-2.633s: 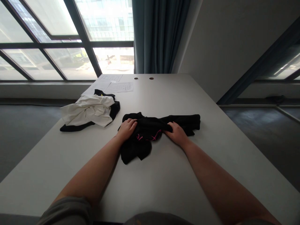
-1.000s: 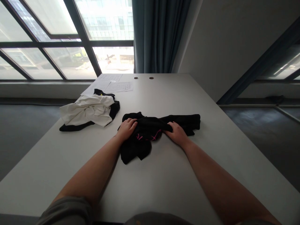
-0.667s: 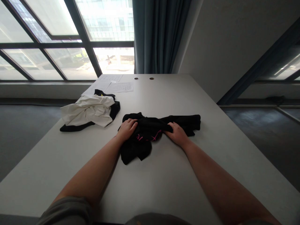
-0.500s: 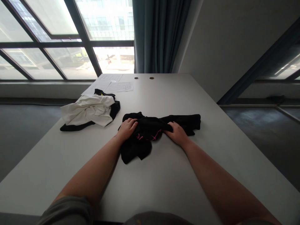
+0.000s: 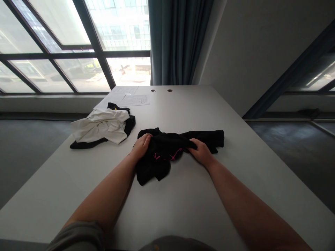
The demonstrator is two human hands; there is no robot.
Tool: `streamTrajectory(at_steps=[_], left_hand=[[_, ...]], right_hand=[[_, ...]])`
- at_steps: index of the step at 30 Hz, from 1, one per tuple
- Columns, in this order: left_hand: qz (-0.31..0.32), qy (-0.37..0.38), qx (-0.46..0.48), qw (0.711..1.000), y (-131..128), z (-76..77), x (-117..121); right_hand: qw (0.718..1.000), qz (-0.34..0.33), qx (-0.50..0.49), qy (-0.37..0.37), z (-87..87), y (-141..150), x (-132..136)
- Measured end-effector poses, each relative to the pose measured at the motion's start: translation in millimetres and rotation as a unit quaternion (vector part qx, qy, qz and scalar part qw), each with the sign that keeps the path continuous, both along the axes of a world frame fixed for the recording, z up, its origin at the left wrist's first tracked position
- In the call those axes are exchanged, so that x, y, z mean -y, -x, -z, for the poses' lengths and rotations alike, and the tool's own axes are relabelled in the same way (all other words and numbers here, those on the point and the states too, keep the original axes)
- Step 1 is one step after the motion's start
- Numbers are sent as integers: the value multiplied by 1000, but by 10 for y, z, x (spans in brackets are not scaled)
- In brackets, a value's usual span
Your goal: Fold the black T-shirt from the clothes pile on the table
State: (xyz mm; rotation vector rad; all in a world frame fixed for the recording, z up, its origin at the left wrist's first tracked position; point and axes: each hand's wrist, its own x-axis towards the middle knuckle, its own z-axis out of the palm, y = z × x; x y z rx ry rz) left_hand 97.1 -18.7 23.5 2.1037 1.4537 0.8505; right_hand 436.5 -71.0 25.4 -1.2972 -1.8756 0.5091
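Blk garment (image 5: 170, 141) w/ pink marks (image 5: 173, 157) is laid bunched at ctr of frame on the white table (image 5: 178, 202); its L end is covered by the L hand (image 5: 141, 147), fingers pressed tog. (grip can't be told), while its edge is pinched btwn thumb & fingers of the R hand (image 5: 201, 152), R of ctr. White cloth (image 5: 102, 126) is heaped over blk cloth (image 5: 89, 143) mid-left, w/ papers (image 5: 134, 100) laid behind, upper L of ctr.

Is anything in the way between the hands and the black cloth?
No, nothing visible is in the way. The left hand and the right hand both touch the black cloth. The white cloth lies off to the left, not between them.
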Motion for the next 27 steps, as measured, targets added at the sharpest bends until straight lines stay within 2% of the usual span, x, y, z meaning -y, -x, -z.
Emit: streamTrajectory(at_steps=[5, 13, 17, 22, 27], left_hand=[[-6, 24, 11, 1000, 44, -28, 4], [51, -22, -37, 998, 188, 10, 86], [58, -21, -82, 995, 304, -5, 240], [39, -20, -107, 993, 409, -47, 504], [63, -67, -130, 987, 269, -162, 856]], right_hand=[[999, -11, -32, 10, -70, -80, 69], [1000, -26, 8, 6, -128, -120, 327], [1000, -4, 7, -15, -46, -251, 474], [996, 70, 29, -40, 44, -463, 599], [994, 22, 101, 34, 118, -529, 585]])
